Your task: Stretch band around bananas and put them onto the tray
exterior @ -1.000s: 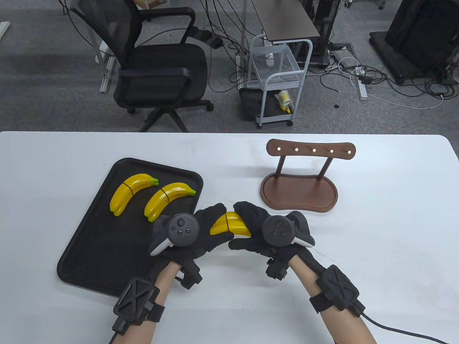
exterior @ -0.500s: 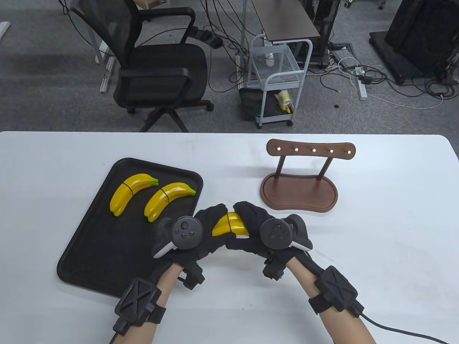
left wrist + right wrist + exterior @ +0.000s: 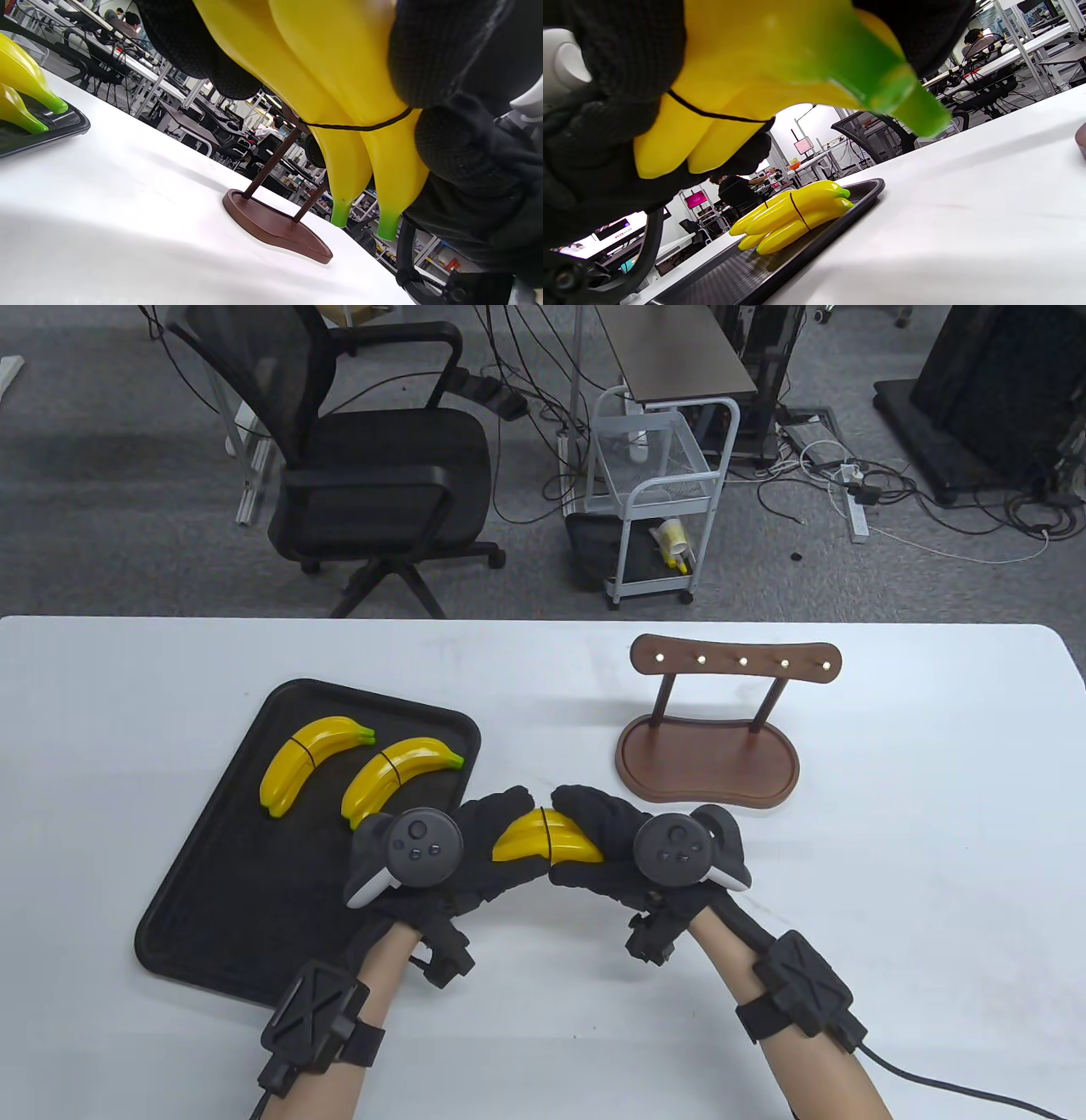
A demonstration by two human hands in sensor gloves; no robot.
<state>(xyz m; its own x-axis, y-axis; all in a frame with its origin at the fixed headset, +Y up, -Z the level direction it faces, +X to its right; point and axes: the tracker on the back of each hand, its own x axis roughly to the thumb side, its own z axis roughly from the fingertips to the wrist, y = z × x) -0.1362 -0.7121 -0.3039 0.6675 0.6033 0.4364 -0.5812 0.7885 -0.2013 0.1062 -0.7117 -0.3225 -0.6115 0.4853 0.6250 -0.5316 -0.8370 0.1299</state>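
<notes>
Holding the banded bananas point(image 3: 547, 841) up off the table point(image 3: 891, 899) at lower centre, left hand point(image 3: 475, 857) and right hand point(image 3: 607, 848) each curl round one end, the thin black band point(image 3: 360, 126) sitting around the middle. The tray point(image 3: 212, 933) edge is just left of the left hand, with bare tray in the lower part under two bunches point(image 3: 310, 759) point(image 3: 394, 776). The wooden stand point(image 3: 708, 759) sits close by to the upper right.

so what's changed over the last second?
Both hands, the left hand and right hand, keep holding the banded bananas and have drawn slightly apart, exposing more yellow. The two bundles on the tray and the wooden stand haven't moved.
</notes>
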